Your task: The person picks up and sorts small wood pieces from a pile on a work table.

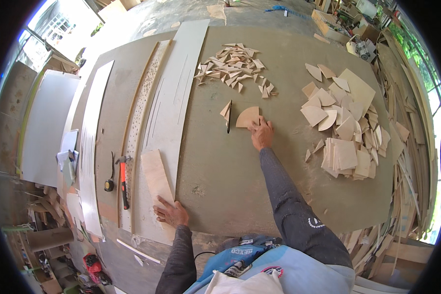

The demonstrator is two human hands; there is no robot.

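My right hand [262,133] is closed on the near right corner of a quarter-circle plywood piece [246,117], flat on the brown tabletop [220,181]. Just left of that piece, a thin dark blade [229,120] stands up from the table, seen nearly edge-on. A small pointed offcut [225,109] lies against the blade's left side. My left hand [171,213], fingers spread, rests over the near end of a pale wooden board [157,171]. That board lies on a long light-grey panel [169,103].
Small triangular offcuts [235,63] are heaped beyond the blade. At right sits a pile of square and quarter-round pieces [340,152]. A hammer [123,181] and tape measure [109,185] lie left. Stacked timber [411,98] lines the right side.
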